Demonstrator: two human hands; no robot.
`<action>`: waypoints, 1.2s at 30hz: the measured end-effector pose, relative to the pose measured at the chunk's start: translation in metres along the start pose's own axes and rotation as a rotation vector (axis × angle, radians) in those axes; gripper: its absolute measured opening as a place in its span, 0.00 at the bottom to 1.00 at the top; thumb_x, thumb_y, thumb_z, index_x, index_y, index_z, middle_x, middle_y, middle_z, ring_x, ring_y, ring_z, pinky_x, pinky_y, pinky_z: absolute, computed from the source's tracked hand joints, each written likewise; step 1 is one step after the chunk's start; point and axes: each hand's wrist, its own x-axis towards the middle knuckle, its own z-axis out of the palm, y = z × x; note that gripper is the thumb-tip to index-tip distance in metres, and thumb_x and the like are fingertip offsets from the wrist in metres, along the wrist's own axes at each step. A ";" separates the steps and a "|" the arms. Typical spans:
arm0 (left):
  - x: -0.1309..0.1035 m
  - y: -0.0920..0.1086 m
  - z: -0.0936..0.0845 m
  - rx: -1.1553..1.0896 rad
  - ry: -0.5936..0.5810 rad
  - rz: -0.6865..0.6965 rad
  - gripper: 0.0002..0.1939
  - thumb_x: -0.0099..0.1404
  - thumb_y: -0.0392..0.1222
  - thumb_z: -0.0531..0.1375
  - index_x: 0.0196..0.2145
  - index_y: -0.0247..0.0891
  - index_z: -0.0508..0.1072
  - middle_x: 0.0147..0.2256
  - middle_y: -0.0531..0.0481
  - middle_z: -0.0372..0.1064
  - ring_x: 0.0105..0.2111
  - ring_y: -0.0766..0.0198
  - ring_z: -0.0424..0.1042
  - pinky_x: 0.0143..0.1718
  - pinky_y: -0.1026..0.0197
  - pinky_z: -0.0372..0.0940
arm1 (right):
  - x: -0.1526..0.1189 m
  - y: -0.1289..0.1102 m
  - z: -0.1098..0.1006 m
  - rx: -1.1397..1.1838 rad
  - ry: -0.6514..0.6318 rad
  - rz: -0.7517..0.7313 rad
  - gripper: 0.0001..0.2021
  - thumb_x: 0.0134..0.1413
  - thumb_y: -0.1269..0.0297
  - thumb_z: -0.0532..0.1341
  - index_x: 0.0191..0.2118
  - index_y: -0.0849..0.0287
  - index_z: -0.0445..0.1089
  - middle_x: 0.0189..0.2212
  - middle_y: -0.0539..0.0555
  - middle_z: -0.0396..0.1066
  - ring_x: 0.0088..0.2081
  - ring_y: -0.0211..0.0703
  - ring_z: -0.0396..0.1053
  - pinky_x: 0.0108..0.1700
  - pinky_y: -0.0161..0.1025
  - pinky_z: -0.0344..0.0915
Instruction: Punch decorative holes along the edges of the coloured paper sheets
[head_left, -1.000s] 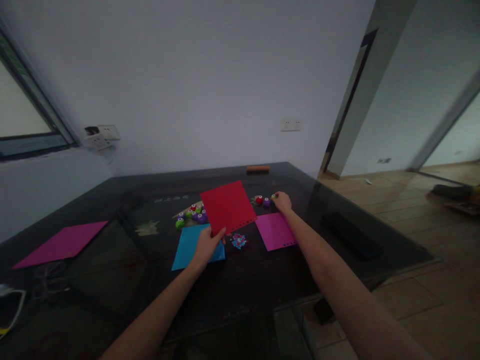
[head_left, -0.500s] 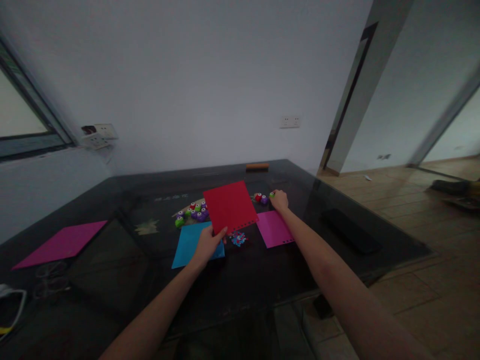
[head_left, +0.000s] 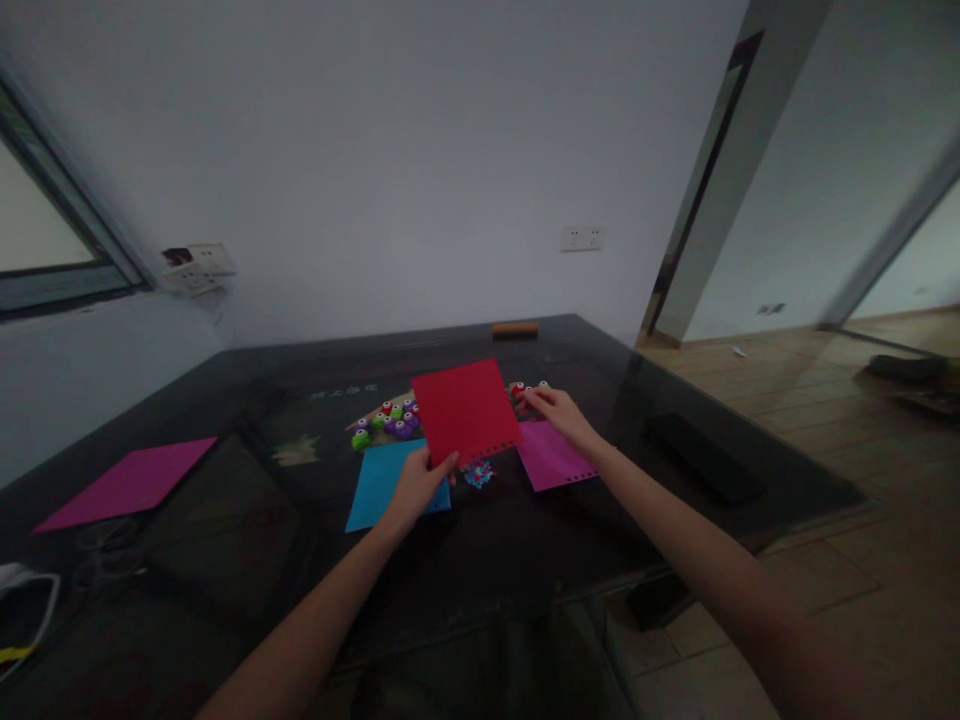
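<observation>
Pinching square, perforated red paper (head_left: 463,408) is the left grip (head_left: 416,480); I cannot tell about the right grip (head_left: 562,412).

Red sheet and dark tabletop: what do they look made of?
Red sheet: likely matte paper or thin card; evenly coloured, with small punched holes along its lower edge.
Dark tabletop: glossy, perhaps glass or a lacquered board; faint reflections show.
</observation>
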 end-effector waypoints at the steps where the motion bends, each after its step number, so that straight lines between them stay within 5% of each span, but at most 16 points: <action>1: -0.001 0.001 0.001 0.014 -0.014 0.009 0.16 0.58 0.52 0.56 0.25 0.35 0.70 0.19 0.51 0.67 0.22 0.63 0.67 0.26 0.63 0.60 | -0.011 -0.004 0.006 0.082 -0.035 0.019 0.17 0.52 0.51 0.56 0.36 0.61 0.71 0.33 0.56 0.73 0.33 0.41 0.70 0.36 0.39 0.65; 8: -0.005 0.007 0.005 0.055 -0.059 0.030 0.16 0.58 0.52 0.56 0.27 0.36 0.71 0.24 0.49 0.72 0.26 0.60 0.70 0.29 0.62 0.63 | -0.040 -0.007 0.022 0.371 -0.053 0.121 0.15 0.36 0.57 0.68 0.31 0.61 0.71 0.30 0.54 0.74 0.32 0.42 0.71 0.40 0.41 0.66; 13: 0.001 0.005 -0.003 0.003 0.131 0.046 0.15 0.56 0.51 0.57 0.32 0.36 0.72 0.30 0.49 0.74 0.30 0.60 0.72 0.29 0.62 0.65 | -0.037 0.000 0.017 0.427 -0.052 0.152 0.15 0.36 0.59 0.69 0.32 0.62 0.72 0.31 0.55 0.75 0.32 0.42 0.72 0.40 0.41 0.67; 20: 0.002 0.006 -0.005 -0.032 0.109 -0.020 0.12 0.55 0.47 0.58 0.32 0.36 0.71 0.31 0.48 0.74 0.31 0.60 0.73 0.32 0.60 0.68 | -0.033 0.009 0.014 0.398 -0.010 0.108 0.15 0.41 0.56 0.66 0.34 0.61 0.71 0.34 0.55 0.74 0.33 0.41 0.71 0.40 0.40 0.66; 27: -0.009 0.017 0.008 -0.073 0.115 0.058 0.23 0.56 0.46 0.58 0.48 0.39 0.60 0.28 0.52 0.72 0.30 0.62 0.73 0.34 0.59 0.68 | -0.031 0.010 0.005 0.310 0.092 0.085 0.16 0.41 0.59 0.66 0.37 0.61 0.68 0.35 0.56 0.73 0.35 0.43 0.71 0.42 0.42 0.66; 36: 0.007 0.038 0.041 0.049 -0.043 0.124 0.10 0.58 0.42 0.56 0.35 0.34 0.72 0.29 0.48 0.72 0.29 0.64 0.71 0.31 0.63 0.66 | -0.024 0.017 -0.032 0.245 0.168 0.179 0.13 0.41 0.67 0.64 0.38 0.62 0.69 0.30 0.54 0.73 0.29 0.38 0.70 0.36 0.37 0.65</action>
